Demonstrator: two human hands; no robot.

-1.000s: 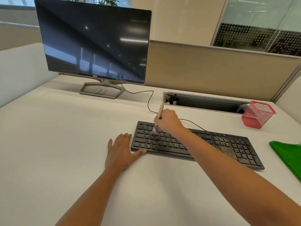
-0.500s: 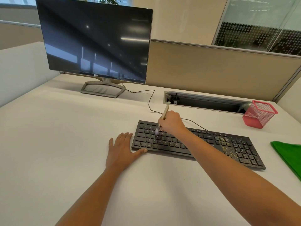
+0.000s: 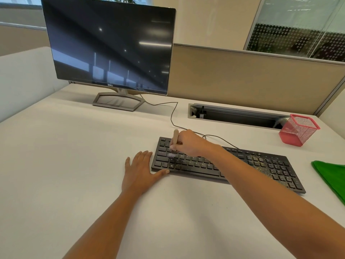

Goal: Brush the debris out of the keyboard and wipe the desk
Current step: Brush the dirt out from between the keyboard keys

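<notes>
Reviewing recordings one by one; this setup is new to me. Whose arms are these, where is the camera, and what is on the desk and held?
No machine: a person's bare arms, filmed by a head-worn camera looking down. The right hand grips a wooden-handled brush on the left keys of the black keyboard; yellowish debris specks dot its right end. The left hand rests flat on the white desk beside it. A dark monitor, pink mesh cup and green cloth sit there.

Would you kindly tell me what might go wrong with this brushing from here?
The debris lies at the keyboard's right end, near the right forearm, which might smear it. Brushing there might flick grit onto the green cloth. The left hand only lies flat beside the keyboard, which might slide.
</notes>
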